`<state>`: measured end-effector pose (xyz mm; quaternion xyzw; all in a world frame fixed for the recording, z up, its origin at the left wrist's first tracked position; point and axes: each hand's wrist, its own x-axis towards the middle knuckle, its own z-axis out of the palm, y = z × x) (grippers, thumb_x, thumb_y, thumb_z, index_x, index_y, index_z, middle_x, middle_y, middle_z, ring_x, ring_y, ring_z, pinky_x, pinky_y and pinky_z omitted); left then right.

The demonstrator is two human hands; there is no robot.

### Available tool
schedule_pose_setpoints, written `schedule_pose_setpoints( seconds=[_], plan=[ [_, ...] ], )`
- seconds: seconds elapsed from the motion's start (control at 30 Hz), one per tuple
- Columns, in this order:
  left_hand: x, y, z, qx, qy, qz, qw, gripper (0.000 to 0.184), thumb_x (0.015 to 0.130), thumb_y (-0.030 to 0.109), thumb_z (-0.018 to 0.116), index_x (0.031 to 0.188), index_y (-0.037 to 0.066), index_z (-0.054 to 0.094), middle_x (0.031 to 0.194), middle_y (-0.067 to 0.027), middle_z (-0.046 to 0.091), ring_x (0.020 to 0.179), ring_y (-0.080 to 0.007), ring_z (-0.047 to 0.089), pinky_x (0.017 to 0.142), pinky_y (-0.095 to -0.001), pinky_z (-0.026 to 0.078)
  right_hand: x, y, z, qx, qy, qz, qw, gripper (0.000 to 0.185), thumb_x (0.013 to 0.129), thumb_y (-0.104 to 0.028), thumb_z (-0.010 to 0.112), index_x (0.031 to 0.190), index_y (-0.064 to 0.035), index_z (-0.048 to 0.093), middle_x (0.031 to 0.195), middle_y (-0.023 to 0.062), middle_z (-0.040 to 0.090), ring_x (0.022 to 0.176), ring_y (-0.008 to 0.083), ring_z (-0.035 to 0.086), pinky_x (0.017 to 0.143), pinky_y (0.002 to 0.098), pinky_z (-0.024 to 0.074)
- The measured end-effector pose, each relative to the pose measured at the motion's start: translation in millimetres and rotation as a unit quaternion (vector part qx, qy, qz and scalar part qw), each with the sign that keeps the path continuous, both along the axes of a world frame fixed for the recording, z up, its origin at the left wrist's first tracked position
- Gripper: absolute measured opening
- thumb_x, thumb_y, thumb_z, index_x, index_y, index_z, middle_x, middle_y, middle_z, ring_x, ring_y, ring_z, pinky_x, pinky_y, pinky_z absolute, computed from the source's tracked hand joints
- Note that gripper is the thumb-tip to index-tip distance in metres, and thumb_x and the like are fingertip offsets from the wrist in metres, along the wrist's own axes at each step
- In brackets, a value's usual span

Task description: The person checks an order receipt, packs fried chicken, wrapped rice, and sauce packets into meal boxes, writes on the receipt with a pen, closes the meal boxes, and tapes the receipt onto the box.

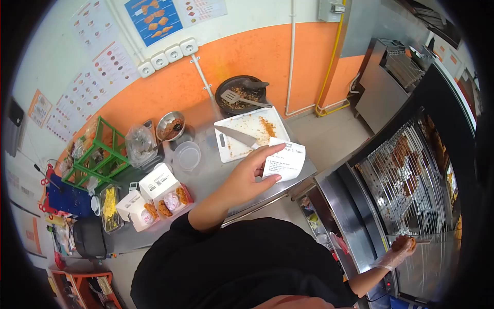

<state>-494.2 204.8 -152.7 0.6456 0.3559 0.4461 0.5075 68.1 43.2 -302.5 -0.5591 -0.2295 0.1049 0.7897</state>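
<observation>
My left hand (259, 172) pinches a curled, printed paper receipt (284, 160) over the steel counter. Behind the receipt lies a white cutting board (247, 145) with crumbs and a large knife (234, 135) on it. At the lower right, my right hand (397, 252), in a clear plastic glove, is closed around a small piece of fried chicken (412, 244). That hand is beside the glass display warmer (406, 175) with wire racks. Two open white boxes (157, 181) with fried chicken and wrapped round portions stand left of my left arm.
A black pan (226, 105) with a slotted spatula (244, 99) sits behind the board. To the left are a metal bowl (170, 126), a lidded plastic tub (187, 156), a green rack (103, 152) and a container of yellow food (109, 206). An open drawer (309, 198) is below the counter.
</observation>
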Motion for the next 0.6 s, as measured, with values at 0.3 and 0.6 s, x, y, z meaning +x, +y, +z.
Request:
schedule_pose_setpoints(
  seconds=[0.3,0.6],
  plan=[
    [-15,-15,3,0.014,0.002,0.040,0.999,0.066,0.090,-0.007,0.064,0.151,0.005,0.040,0.144,-0.0121,0.044,0.132,-0.0217,0.052,0.109,-0.0353,0.045,-66,61,17,-0.023,0.008,0.089,0.996,0.090,0.086,-0.037,0.078,0.153,-0.0152,0.023,0.116,0.0103,0.062,0.098,0.0242,0.062,0.085,0.0360,0.0514],
    [-35,-48,11,0.030,0.019,0.134,0.990,0.067,0.090,-0.008,0.064,0.151,0.006,0.041,0.144,-0.0123,0.044,0.135,-0.0224,0.048,0.111,-0.0367,0.043,-134,162,16,-0.047,0.007,0.228,0.972,0.087,0.092,-0.031,0.073,0.158,-0.0225,0.018,0.119,0.0093,0.062,0.098,0.0196,0.062,0.081,0.0296,0.0509]
  ],
)
